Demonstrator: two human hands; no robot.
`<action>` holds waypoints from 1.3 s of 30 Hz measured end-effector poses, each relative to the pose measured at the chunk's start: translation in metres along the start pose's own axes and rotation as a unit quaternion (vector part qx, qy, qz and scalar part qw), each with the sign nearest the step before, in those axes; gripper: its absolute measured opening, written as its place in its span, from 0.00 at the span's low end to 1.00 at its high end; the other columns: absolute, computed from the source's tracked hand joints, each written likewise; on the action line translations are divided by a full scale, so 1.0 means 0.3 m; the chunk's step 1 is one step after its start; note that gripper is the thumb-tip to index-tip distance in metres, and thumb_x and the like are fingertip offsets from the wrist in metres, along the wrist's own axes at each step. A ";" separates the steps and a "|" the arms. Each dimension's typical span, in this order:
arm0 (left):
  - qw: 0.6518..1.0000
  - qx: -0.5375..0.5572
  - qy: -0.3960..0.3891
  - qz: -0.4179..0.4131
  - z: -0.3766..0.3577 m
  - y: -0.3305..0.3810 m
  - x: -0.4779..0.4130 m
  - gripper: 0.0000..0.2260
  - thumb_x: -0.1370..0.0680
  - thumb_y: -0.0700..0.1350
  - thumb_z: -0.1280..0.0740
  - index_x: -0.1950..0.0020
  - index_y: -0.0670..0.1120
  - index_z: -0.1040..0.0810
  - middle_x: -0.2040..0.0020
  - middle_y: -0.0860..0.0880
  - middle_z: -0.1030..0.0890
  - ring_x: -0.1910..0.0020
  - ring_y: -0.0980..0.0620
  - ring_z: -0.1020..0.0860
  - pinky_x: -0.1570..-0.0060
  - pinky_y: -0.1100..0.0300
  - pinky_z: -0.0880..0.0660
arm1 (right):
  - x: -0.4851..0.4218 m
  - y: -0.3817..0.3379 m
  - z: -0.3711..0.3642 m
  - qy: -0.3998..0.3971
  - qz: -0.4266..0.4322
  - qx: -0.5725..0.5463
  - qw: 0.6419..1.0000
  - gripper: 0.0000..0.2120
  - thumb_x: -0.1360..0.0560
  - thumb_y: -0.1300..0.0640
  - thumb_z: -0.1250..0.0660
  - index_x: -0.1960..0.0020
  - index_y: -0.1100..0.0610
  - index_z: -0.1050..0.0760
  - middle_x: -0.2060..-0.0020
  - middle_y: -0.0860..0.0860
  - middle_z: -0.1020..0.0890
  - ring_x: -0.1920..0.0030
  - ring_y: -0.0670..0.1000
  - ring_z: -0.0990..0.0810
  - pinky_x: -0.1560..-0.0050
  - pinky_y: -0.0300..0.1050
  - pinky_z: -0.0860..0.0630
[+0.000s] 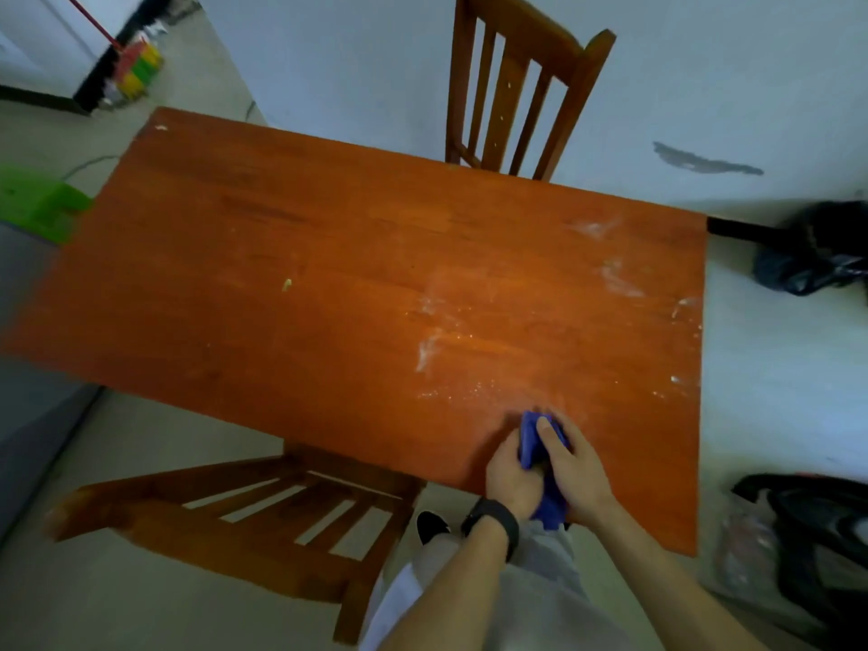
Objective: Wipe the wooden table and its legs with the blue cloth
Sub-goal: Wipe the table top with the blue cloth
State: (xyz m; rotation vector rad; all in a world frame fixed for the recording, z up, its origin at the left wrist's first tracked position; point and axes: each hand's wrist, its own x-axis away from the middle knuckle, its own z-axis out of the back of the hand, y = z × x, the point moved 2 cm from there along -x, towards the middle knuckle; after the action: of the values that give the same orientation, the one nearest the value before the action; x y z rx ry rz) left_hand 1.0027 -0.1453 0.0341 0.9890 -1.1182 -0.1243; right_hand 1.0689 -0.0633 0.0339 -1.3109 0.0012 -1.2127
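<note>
Blue cloth (533, 439), bunched, at the near right edge of the wooden surface (329, 274); I see my left hand (509, 476) and right hand (575, 467) both curled round it, gripping; white smears (430, 350) lie just beyond on the wood

Soft, rather dim, bluish light is falling evenly over the wooden table (329, 256), brightening slightly towards its right half and casting only faint shadows. The wide lens is bending the table's edges, while the near chair (225, 523) and the far-left broom (136, 68) are smearing into blur.
</note>
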 end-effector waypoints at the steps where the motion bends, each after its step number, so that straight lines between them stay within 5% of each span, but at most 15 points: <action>1: 0.997 0.076 0.002 0.027 -0.008 0.011 0.000 0.16 0.23 0.41 0.32 0.44 0.62 0.24 0.47 0.53 0.17 0.49 0.53 0.18 0.45 0.52 0.20 | 0.017 -0.011 -0.001 0.000 -0.028 -0.077 0.997 0.24 0.20 0.44 0.39 0.26 0.49 0.34 0.31 0.49 0.27 0.36 0.47 0.27 0.31 0.49 0.31; 5: 0.963 0.243 -0.061 0.095 0.035 0.042 -0.036 0.12 0.21 0.38 0.34 0.39 0.49 0.21 0.46 0.45 0.16 0.46 0.46 0.17 0.46 0.48 0.20 | 0.059 -0.026 -0.012 -0.018 -0.022 -0.206 0.978 0.16 0.20 0.50 0.35 0.33 0.41 0.29 0.37 0.44 0.23 0.37 0.46 0.23 0.33 0.53 0.27; 8: 0.978 0.033 -0.171 0.113 0.137 0.093 -0.042 0.13 0.22 0.36 0.39 0.41 0.48 0.23 0.46 0.43 0.18 0.49 0.45 0.20 0.46 0.50 0.23 | 0.087 -0.051 -0.062 -0.031 0.004 -0.149 0.988 0.06 0.21 0.47 0.36 0.44 0.41 0.25 0.46 0.51 0.17 0.46 0.51 0.17 0.42 0.58 0.21; 11: 0.945 -0.204 -0.235 0.099 0.304 0.129 -0.040 0.06 0.26 0.35 0.38 0.55 0.46 0.28 0.56 0.46 0.26 0.56 0.47 0.29 0.56 0.53 0.32 | 0.077 -0.088 -0.153 -0.048 0.024 -0.085 0.995 0.06 0.20 0.48 0.36 0.45 0.46 0.24 0.53 0.49 0.17 0.49 0.56 0.17 0.48 0.56 0.20; 13: 0.953 -0.222 -0.188 0.085 0.453 0.134 -0.052 0.06 0.28 0.35 0.37 0.58 0.46 0.27 0.57 0.47 0.26 0.55 0.48 0.30 0.54 0.52 0.33 | 0.054 -0.116 -0.246 -0.060 0.076 -0.017 0.995 0.14 0.20 0.51 0.36 0.35 0.48 0.28 0.48 0.43 0.18 0.47 0.49 0.18 0.49 0.44 0.21; 15: 0.973 -0.223 -0.044 0.041 0.626 0.118 -0.076 0.13 0.25 0.36 0.38 0.45 0.48 0.20 0.47 0.52 0.22 0.47 0.50 0.25 0.45 0.54 0.29 | 0.018 -0.140 -0.351 -0.043 0.144 0.073 0.986 0.19 0.20 0.52 0.36 0.30 0.49 0.33 0.41 0.45 0.22 0.43 0.49 0.21 0.47 0.43 0.24; 18: 0.940 -0.302 0.161 0.013 0.861 0.047 -0.146 0.22 0.20 0.44 0.40 0.25 0.50 0.33 0.26 0.45 0.31 0.28 0.44 0.32 0.29 0.48 0.34 | -0.020 -0.184 -0.516 -0.013 0.224 0.214 0.951 0.25 0.20 0.54 0.37 0.25 0.52 0.38 0.29 0.52 0.33 0.38 0.54 0.26 0.40 0.47 0.25; 21: 0.899 -0.405 0.159 0.053 0.919 -0.015 -0.224 0.28 0.17 0.52 0.46 0.19 0.53 0.52 0.18 0.46 0.52 0.20 0.45 0.54 0.23 0.42 0.51 | -0.024 -0.180 -0.659 -0.005 0.304 0.368 0.879 0.30 0.20 0.47 0.40 0.21 0.51 0.46 0.23 0.54 0.45 0.32 0.62 0.36 0.34 0.57 0.29; 24: 0.877 -0.448 0.172 0.031 0.888 -0.045 -0.287 0.27 0.16 0.57 0.53 0.19 0.56 0.60 0.19 0.50 0.62 0.21 0.48 0.62 0.24 0.40 0.58 | -0.057 -0.130 -0.713 -0.018 0.334 0.431 0.838 0.32 0.20 0.36 0.48 0.20 0.46 0.49 0.21 0.52 0.43 0.32 0.63 0.36 0.37 0.59 0.30; 28: 0.868 -0.453 0.204 -0.012 0.871 -0.086 -0.334 0.25 0.17 0.60 0.59 0.21 0.60 0.65 0.20 0.52 0.65 0.21 0.51 0.65 0.24 0.41 0.62 | -0.130 -0.115 -0.609 -0.023 0.383 0.490 0.783 0.38 0.29 0.55 0.31 0.23 0.45 0.41 0.27 0.55 0.36 0.50 0.60 0.27 0.55 0.53 0.21; 31: 0.859 -0.457 0.226 -0.036 0.884 -0.124 -0.339 0.25 0.17 0.60 0.61 0.21 0.61 0.64 0.20 0.54 0.64 0.21 0.52 0.65 0.24 0.42 0.63 | -0.185 -0.109 -0.435 0.025 0.314 0.498 0.808 0.34 0.23 0.61 0.42 0.21 0.46 0.49 0.26 0.58 0.42 0.41 0.63 0.29 0.43 0.56 0.24; 33: 0.860 -0.448 0.239 -0.053 0.883 -0.137 -0.340 0.24 0.17 0.59 0.60 0.20 0.61 0.60 0.20 0.53 0.62 0.21 0.52 0.62 0.23 0.43 0.62 | -0.225 -0.119 -0.327 0.105 0.239 0.421 0.869 0.29 0.20 0.60 0.42 0.21 0.50 0.45 0.28 0.62 0.39 0.37 0.66 0.30 0.39 0.58 0.28; 35: 0.862 -0.426 0.262 -0.078 0.893 -0.121 -0.337 0.24 0.16 0.57 0.57 0.20 0.60 0.51 0.19 0.52 0.52 0.20 0.50 0.53 0.24 0.43 0.55 | -0.227 -0.166 -0.327 0.181 0.249 0.345 0.887 0.25 0.20 0.58 0.38 0.24 0.55 0.38 0.32 0.64 0.33 0.38 0.67 0.27 0.39 0.59 0.26; 37: 0.865 -0.400 0.285 -0.104 0.939 -0.104 -0.327 0.23 0.17 0.55 0.52 0.21 0.57 0.40 0.21 0.51 0.39 0.24 0.47 0.40 0.28 0.42 0.43 | -0.189 -0.222 -0.485 0.140 0.305 0.350 0.874 0.24 0.19 0.55 0.38 0.24 0.55 0.37 0.30 0.62 0.33 0.36 0.63 0.28 0.37 0.56 0.26; 39: 0.856 -0.405 0.304 -0.105 1.014 -0.132 -0.327 0.22 0.17 0.52 0.49 0.22 0.56 0.39 0.22 0.50 0.37 0.25 0.47 0.38 0.30 0.41 0.41 | -0.137 -0.268 -0.705 0.055 0.352 0.386 0.851 0.27 0.21 0.55 0.36 0.24 0.50 0.40 0.27 0.58 0.36 0.38 0.61 0.27 0.40 0.53 0.25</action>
State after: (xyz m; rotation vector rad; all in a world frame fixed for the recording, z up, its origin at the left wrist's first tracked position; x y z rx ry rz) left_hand 0.7289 -0.2985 -0.0381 0.3222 -0.2884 -0.3945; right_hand 0.8695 -0.1704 -0.0065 -0.4389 0.0661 -0.5329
